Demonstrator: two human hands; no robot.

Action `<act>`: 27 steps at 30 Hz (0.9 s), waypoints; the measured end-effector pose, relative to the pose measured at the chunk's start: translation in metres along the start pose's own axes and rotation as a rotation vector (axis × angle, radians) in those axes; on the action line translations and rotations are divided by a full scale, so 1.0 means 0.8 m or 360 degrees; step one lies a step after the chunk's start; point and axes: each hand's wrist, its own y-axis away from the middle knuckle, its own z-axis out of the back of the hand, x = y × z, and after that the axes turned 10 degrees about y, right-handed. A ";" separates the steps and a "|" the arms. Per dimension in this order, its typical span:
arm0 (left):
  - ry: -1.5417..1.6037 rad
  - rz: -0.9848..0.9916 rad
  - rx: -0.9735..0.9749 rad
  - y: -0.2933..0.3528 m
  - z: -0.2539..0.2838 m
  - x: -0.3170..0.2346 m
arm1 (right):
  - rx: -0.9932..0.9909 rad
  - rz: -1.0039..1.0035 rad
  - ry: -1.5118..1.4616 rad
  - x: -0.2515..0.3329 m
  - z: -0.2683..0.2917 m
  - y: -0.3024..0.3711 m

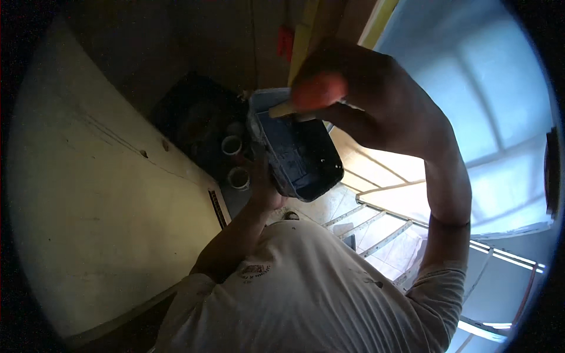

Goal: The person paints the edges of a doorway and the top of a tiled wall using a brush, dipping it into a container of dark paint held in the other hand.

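Observation:
My left hand [265, 185] is closed round the left side of a deep rectangular tub [294, 156], tilted in front of my chest. The tub is dark inside, with pale smears along its rim and inner walls. Above its far end, my right hand [376, 97] grips a tool with a rounded red-orange handle end [321, 91]. A pale tan part [281, 110] shows beside that handle, at the tub's far inner wall. Motion blur and my fingers hide the tool's working end, so its exact kind is unclear.
Two small round containers [239, 177] stand left of the tub on a dark surface. A pale panel [118, 206] fills the left side. Metal ladder-like rungs [376, 235] lie below right, over a tiled floor. A red object [285, 42] is at the back, near yellow-edged framing.

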 end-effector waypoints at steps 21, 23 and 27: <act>0.0394 -0.0193 -0.0052 -0.008 -0.025 -0.005 | 0.0559 0.0059 0.0189 0.020 -0.015 -0.067; 0.0431 -0.0163 -0.0038 -0.007 -0.024 -0.008 | 0.0694 -0.0102 0.0189 0.027 -0.012 -0.070; 0.0360 -0.0108 -0.0119 -0.008 -0.031 -0.007 | 0.0396 -0.0007 0.0201 0.026 -0.009 -0.081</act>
